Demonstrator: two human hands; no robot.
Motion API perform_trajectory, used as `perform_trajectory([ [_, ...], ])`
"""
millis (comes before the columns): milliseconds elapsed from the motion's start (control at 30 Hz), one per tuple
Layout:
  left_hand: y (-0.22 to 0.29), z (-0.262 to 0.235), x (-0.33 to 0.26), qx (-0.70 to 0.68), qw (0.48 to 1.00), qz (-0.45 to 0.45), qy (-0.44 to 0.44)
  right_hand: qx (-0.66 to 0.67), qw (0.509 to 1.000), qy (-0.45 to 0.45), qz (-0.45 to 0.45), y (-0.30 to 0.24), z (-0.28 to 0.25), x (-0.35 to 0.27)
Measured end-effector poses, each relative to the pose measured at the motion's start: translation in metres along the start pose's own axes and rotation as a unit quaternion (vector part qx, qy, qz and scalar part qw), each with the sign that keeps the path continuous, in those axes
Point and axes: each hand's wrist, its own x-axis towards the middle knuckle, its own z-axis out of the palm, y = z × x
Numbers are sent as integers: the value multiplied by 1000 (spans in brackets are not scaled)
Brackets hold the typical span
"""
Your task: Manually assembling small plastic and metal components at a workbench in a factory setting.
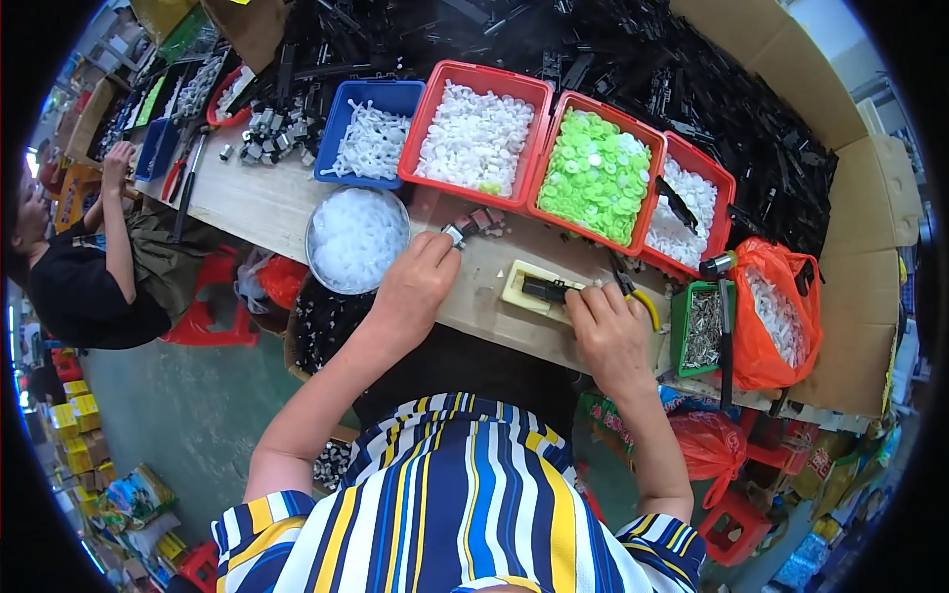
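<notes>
The long pale wooden table (pixel 267 203) runs from the upper left of the frame to the right edge, and behind it lies a big heap of black plastic parts (pixel 633 59). Along the middle stand the trays: a blue plastic tray of white pieces (pixel 368 133), a red plastic tray of white round caps (pixel 476 133), a red tray of light green round caps (pixel 596 173), and a smaller red tray of white parts (pixel 692 208). Below them sits a round metal bowl of white pieces (pixel 356 239).

The step in hand seems to be the assembling of one small part. The left hand (pixel 415 282), in the centre, is closed around a small grey metal piece (pixel 455 235). The right hand (pixel 608 321) presses its fingers on a black part lying in a cream plastic holder (pixel 539 289). The next move probably needs a careful meeting of the grey piece and the black part.

At the right hangs an orange plastic bag of white parts (pixel 781 311), beside a green box of metal pins (pixel 702 331). At the lower left are yellow packages (pixel 74 420) on the floor.
</notes>
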Motion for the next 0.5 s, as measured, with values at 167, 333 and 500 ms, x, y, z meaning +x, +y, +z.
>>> perform_trajectory([
  [167, -3, 1, 5, -18, 1000, 0, 7, -21, 999, 15, -41, -9, 9, 0],
  [333, 0, 8, 3, -62, 998, -28, -3, -7, 999, -17, -43, -5, 4, -4],
  [500, -3, 5, 7, -105, 994, -27, -15, 66, 997, -28, -39, 3, 5, -2],
])
